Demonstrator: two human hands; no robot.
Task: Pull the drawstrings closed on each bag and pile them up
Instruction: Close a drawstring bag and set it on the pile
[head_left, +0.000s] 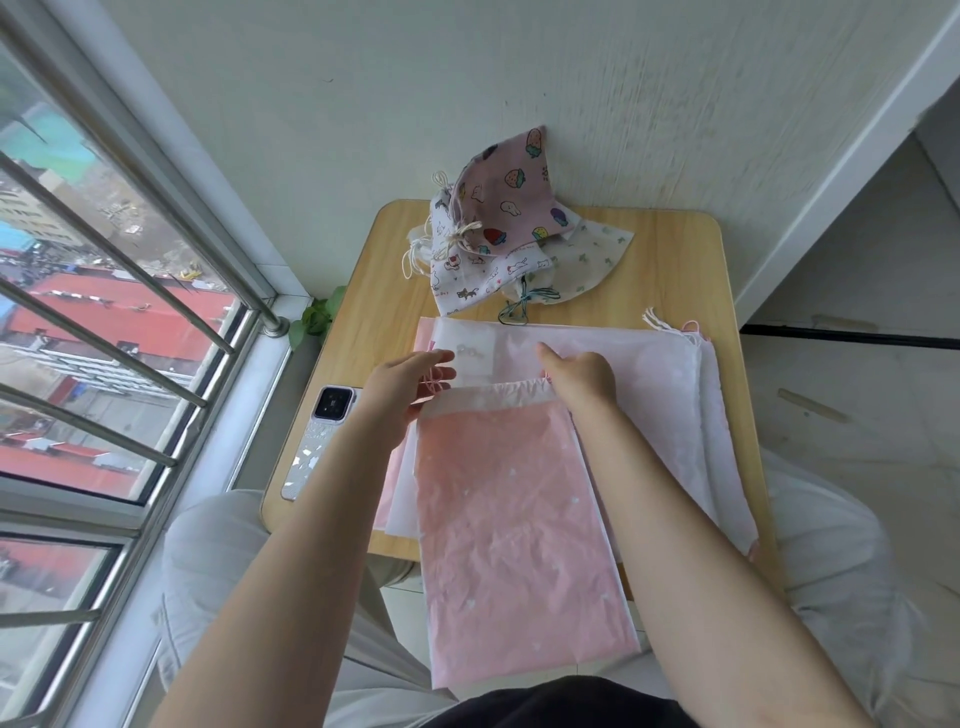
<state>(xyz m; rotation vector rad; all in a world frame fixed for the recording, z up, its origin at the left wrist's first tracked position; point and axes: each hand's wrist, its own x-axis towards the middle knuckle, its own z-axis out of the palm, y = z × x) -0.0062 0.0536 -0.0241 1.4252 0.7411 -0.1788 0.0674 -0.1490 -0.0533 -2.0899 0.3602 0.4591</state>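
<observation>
On the small wooden table (670, 260) lies a pink bag (519, 519) with little white hearts on it. It lies flat, on top of other flat bags, and its bottom end hangs over the near edge of the table, toward the person's lap. Its top edge is a little bunched up near the right side.

At the top left corner of the pink bag is the left hand (402, 387). Its fingers are stretched out and a thin pink string (435, 382) runs by them, but I cannot tell if the hand pinches the string or only touches it. The right hand (579, 376) is at the top right corner of the pink bag. Its fingers curl down onto the bunched edge and seem to pinch it there.

Under the pink bag lies a big white bag (670, 395). It reaches to the right edge of the table, and its white strings (662, 322) stick out at the far right.

By the far edge of the table, against the wall, sits a pile of small bags (498, 239) with fruit and animal pictures. Their tops are pulled tight and their strings hang loose.

A phone (319, 441) lies along the left edge of the table, just beside the left arm. A green leaf (317, 317) pokes up near the far left corner, by the window (93, 312).
</observation>
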